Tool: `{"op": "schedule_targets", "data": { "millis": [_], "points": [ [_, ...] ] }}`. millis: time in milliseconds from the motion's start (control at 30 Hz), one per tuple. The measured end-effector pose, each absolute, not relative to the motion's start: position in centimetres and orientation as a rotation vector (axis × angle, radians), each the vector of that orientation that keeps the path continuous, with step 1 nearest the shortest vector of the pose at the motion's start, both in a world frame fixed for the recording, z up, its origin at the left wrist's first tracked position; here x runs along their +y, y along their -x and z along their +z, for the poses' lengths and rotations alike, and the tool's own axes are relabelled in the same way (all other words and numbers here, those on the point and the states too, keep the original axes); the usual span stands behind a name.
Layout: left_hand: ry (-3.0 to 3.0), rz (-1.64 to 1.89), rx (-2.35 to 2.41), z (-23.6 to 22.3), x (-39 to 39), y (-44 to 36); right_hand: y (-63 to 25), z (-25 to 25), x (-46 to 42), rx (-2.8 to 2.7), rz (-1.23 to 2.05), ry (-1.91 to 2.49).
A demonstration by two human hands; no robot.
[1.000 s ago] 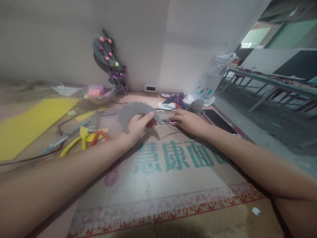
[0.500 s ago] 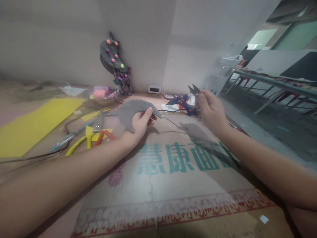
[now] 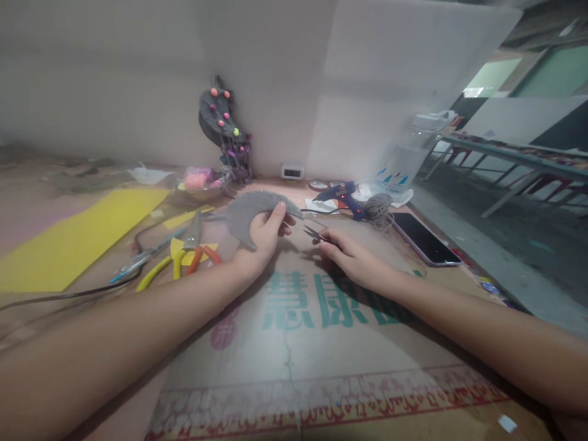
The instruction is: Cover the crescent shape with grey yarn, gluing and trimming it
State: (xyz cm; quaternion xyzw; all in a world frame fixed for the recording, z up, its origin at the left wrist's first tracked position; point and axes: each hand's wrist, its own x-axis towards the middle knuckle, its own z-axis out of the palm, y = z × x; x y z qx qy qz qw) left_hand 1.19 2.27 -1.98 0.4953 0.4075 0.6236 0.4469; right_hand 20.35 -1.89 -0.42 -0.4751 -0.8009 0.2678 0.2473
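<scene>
My left hand (image 3: 270, 228) pinches a grey crescent moon shape (image 3: 243, 211) near its right-hand tip, thumb on top. Its surface looks wrapped in yarn along the upper edge. A thin strand of grey yarn (image 3: 316, 220) trails from that tip toward the right. My right hand (image 3: 342, 248) is closed around small dark snips (image 3: 313, 233), whose parted pointed blades face the crescent's tip, close to the strand. Whether the blades touch the strand I cannot tell.
Pliers (image 3: 177, 260) and a yellow sheet (image 3: 87, 239) lie at left. A finished-looking moon with pompoms (image 3: 218, 119) leans on the wall. A glue gun (image 3: 342, 195), a yarn ball (image 3: 379, 211) and a phone (image 3: 426, 239) are at right. Printed cardboard (image 3: 248, 367) covers the table.
My right hand has come down and left with the snips, from the raised position at right to beside the crescent's tip. My left hand still holds the crescent.
</scene>
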Motion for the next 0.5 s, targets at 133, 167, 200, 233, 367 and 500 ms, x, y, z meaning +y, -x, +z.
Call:
{"op": "schedule_targets", "data": {
  "millis": [133,167,200,233,367,500],
  "points": [
    [-1.228,1.549,1.027,-1.9,2.1,-1.3,-20.6,-0.9,-1.4,-2.139,0.629,1.267],
    [-1.226,1.546,1.029,-1.9,2.1,-1.3,-20.7,-1.1,-1.4,-2.128,0.587,1.247],
    [-1.23,1.542,1.025,-2.0,2.1,-1.3,-20.7,-1.2,-1.5,-2.126,0.538,1.225],
    [-1.236,1.538,1.017,-2.0,2.1,-1.3,-20.7,-1.3,-1.5,-2.132,0.486,1.203],
    [-1.251,1.483,0.973,-2.2,2.1,-1.1,-20.9,-1.4,-1.3,-2.193,0.311,1.14],
    [-1.276,1.393,0.926,-2.1,1.8,-1.2,-20.9,-1.6,-0.9,-2.234,0.248,1.098]
  ]
}}
